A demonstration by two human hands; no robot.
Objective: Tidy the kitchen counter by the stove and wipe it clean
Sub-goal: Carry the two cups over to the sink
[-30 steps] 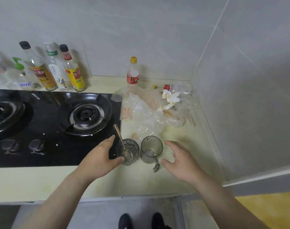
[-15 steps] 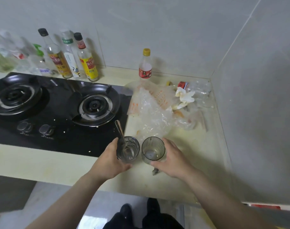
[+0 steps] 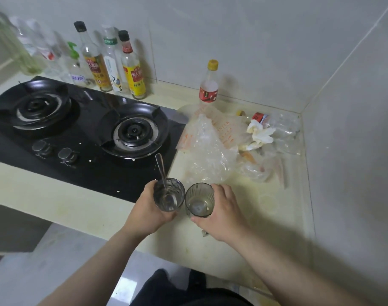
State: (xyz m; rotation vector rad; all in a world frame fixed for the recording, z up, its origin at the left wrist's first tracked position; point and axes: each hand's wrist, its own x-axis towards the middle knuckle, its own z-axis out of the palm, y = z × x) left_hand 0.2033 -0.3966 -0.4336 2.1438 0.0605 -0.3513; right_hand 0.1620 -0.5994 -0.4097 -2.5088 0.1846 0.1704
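Two drinking glasses are side by side near the counter's front edge, right of the stove. My left hand (image 3: pixel 147 208) grips the left glass (image 3: pixel 169 195), which holds a metal spoon (image 3: pixel 161 171) leaning toward the stove. My right hand (image 3: pixel 224 214) wraps around the right glass (image 3: pixel 199 200), which has a little residue at its bottom. Both glasses look slightly raised off the pale yellow counter (image 3: pixel 266 206). A small dark scrap (image 3: pixel 204 233) lies on the counter under my right hand.
Crumpled plastic bags (image 3: pixel 207 151), white tissue (image 3: pixel 260 134) and a lying bottle (image 3: pixel 274 120) clutter the back right corner. A yellow-capped bottle (image 3: pixel 209 85) stands by the wall. The black two-burner stove (image 3: pixel 78 138) fills the left, with several bottles (image 3: pixel 113 62) behind it. Crumbs dot the stove.
My right hand went from open beside the right glass to closed around it. Both glasses now appear lifted a little. The camera has moved up and left.
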